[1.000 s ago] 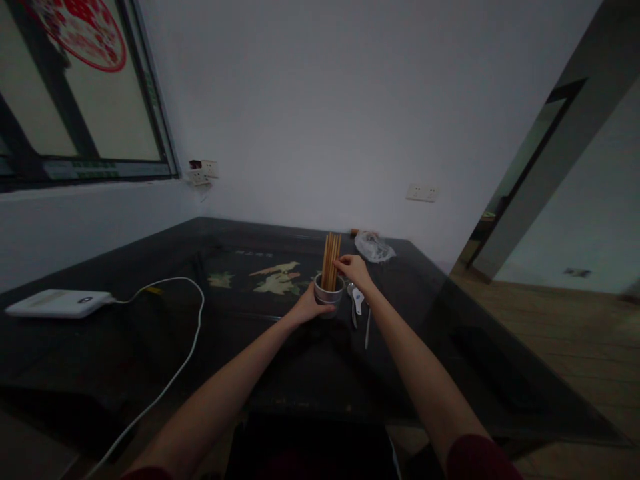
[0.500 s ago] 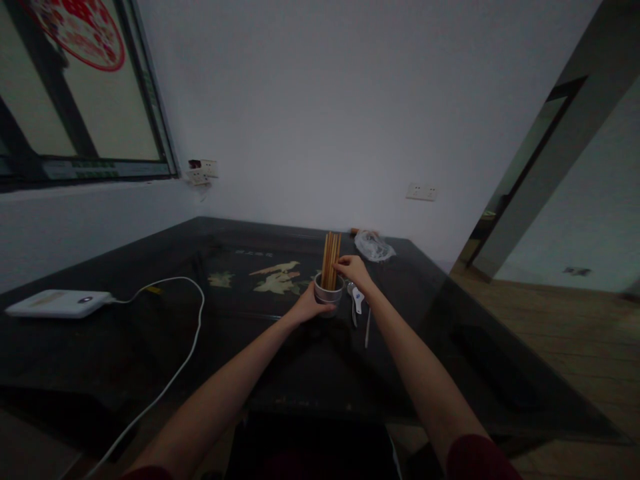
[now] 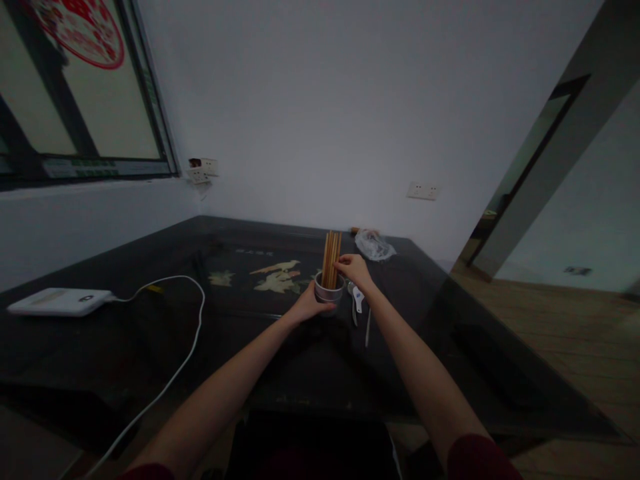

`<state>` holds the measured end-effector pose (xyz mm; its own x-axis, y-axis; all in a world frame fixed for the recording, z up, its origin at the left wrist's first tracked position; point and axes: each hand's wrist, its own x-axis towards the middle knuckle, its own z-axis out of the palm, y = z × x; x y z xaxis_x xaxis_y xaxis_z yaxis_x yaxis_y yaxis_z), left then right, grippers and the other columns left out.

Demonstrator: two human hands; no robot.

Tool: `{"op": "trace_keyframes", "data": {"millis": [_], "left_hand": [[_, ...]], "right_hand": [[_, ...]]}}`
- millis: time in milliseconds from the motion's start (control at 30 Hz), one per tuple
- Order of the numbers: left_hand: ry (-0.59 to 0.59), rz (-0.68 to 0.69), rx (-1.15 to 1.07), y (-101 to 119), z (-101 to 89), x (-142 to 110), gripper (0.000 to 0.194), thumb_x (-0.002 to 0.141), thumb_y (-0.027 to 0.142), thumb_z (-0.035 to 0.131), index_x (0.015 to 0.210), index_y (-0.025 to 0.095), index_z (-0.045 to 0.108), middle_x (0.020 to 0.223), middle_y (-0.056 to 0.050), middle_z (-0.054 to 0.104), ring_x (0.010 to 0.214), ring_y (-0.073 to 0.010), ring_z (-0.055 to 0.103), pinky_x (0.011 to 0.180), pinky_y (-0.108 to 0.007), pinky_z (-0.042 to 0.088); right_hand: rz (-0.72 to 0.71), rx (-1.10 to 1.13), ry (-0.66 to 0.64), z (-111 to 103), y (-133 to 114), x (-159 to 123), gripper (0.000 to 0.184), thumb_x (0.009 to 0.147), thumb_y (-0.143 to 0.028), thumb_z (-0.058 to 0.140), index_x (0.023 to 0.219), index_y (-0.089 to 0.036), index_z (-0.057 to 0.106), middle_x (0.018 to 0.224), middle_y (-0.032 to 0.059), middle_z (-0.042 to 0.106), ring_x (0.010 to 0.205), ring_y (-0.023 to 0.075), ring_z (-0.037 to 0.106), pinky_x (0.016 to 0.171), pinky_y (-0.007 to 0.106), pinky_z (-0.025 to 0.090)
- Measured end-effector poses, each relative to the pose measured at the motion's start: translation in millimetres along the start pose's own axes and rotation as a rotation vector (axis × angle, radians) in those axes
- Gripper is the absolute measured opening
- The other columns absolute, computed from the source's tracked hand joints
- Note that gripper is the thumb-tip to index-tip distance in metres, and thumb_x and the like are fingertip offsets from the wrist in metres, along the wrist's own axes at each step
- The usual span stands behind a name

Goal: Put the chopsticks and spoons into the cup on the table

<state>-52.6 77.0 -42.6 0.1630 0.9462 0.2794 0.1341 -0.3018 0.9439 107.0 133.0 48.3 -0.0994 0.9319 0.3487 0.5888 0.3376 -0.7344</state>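
A round, light grey metal-looking cup (image 3: 330,295) stands on the dark table, with my left hand (image 3: 306,305) wrapped around its left side. Several wooden chopsticks (image 3: 331,257) rise nearly upright out of it. My right hand (image 3: 354,268) pinches at the right edge of the bunch, just above the rim; its fingertips are closed on a chopstick there. Right of the cup lie a white spoon with a blue mark (image 3: 357,297), another shiny utensil (image 3: 354,313) and a thin pale stick (image 3: 368,328), partly beside my right forearm. The chopsticks' lower ends are hidden inside the cup.
A crumpled clear plastic bag (image 3: 374,245) lies at the table's back edge. On the left, a white power bank (image 3: 60,303) trails a white cable (image 3: 199,320) over the front edge. A dark flat object (image 3: 493,365) rests at the right. The black table (image 3: 240,263) meets the wall behind.
Almost nothing differs. Both hands keep their places at the cup and chopsticks, and the view has shifted very slightly.
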Motion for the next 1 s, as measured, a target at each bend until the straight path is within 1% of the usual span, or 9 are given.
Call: {"op": "trace_keyframes", "data": {"millis": [200,400,533,633,733,1000], "left_hand": [[-0.006,0.047,0.002,4.1,0.2,-1.1,0.086,0.052,0.028,0.083,0.126,0.015,0.041,0.129,-0.016,0.052,0.12,-0.0284,0.048,0.105,-0.046,0.033],[-0.013,0.049,-0.021,3.5,0.2,-1.2,0.087,0.052,0.028,0.083,0.126,0.016,0.04,0.129,-0.015,0.052,0.12,-0.0282,0.049,0.105,-0.046,0.033],[-0.004,0.027,0.02,3.9,-0.1,-1.7,0.086,0.052,0.028,0.083,0.126,0.015,0.041,0.128,-0.015,0.053,0.119,-0.0284,0.049,0.104,-0.046,0.033],[-0.016,0.04,0.02,4.7,-0.4,-1.9,0.087,0.052,0.03,0.083,0.126,0.014,0.04,0.128,-0.017,0.052,0.12,-0.0284,0.049,0.104,-0.045,0.034],[-0.016,0.044,0.018,4.9,-0.5,-2.0,0.087,0.052,0.03,0.083,0.127,0.014,0.04,0.129,-0.017,0.051,0.12,-0.0284,0.049,0.104,-0.045,0.034],[-0.006,0.034,0.018,1.0,-1.1,-1.4,0.09,0.052,0.032,0.083,0.129,0.016,0.04,0.13,-0.016,0.051,0.121,-0.0287,0.048,0.105,-0.045,0.032]], "right_hand": [[0.004,0.005,-0.016,-0.3,-0.2,-0.7,0.012,0.071,-0.026,0.065,0.075,-0.016,0.07,0.069,0.0038,0.07,0.064,0.0154,0.064,0.06,0.022,0.047],[-0.025,0.008,-0.058,-2.0,-1.1,-2.9,0.014,0.072,-0.026,0.064,0.074,-0.014,0.07,0.064,0.0031,0.068,0.063,0.0144,0.062,0.057,0.02,0.045],[-0.014,0.032,-0.062,-2.5,0.8,-3.9,0.017,0.072,-0.029,0.066,0.077,-0.013,0.07,0.068,0.0041,0.069,0.061,0.0139,0.062,0.055,0.02,0.045],[0.021,0.076,-0.063,-2.5,2.0,-3.7,0.022,0.074,-0.033,0.066,0.082,-0.013,0.069,0.071,0.0052,0.07,0.059,0.0135,0.062,0.053,0.02,0.045],[0.045,0.12,-0.065,-2.6,2.6,-3.5,0.023,0.075,-0.035,0.066,0.08,-0.013,0.068,0.074,0.0069,0.071,0.058,0.0136,0.063,0.053,0.021,0.047],[-0.006,0.007,-0.026,-3.0,1.5,-7.2,0.025,0.076,-0.039,0.064,0.072,-0.015,0.07,0.066,0.0047,0.07,0.059,0.0144,0.063,0.054,0.021,0.046]]}}
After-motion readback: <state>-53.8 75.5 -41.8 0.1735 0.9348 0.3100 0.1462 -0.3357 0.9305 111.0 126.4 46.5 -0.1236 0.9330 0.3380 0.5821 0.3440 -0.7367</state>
